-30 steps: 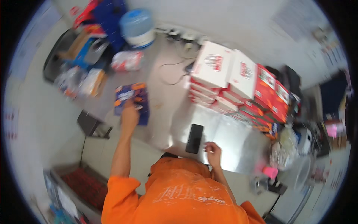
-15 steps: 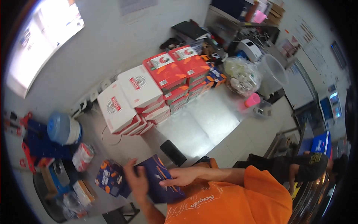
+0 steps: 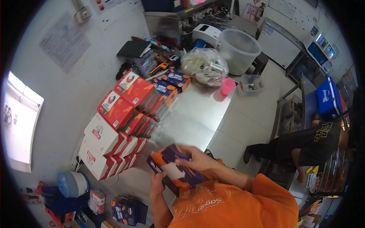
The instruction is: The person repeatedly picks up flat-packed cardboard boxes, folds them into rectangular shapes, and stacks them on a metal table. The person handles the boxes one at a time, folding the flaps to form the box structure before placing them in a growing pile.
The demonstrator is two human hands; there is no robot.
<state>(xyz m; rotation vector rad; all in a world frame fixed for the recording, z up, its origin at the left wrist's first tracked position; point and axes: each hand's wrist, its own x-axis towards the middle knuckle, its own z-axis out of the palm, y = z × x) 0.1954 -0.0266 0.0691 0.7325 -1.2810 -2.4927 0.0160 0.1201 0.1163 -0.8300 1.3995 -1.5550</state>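
1 held box (image 3: 173, 169), 1 water jug (image 3: 70, 184), 2 people (image 3: 235, 201)

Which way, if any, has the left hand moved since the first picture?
Yes: the left hand moved rightward, from the dark-blue carton lying on the table toward the stacked white boxes.

Shirt (image 3: 247, 205): bright orange all over, a loose fit from where I stand
Right sleeve (image 3: 266, 186): short, the same orange
Lettering (image 3: 208, 205): white, patchy and worn-looking
Left hand (image 3: 157, 185): bare
Right hand (image 3: 195, 159): bare, like the right forearm (image 3: 235, 178)
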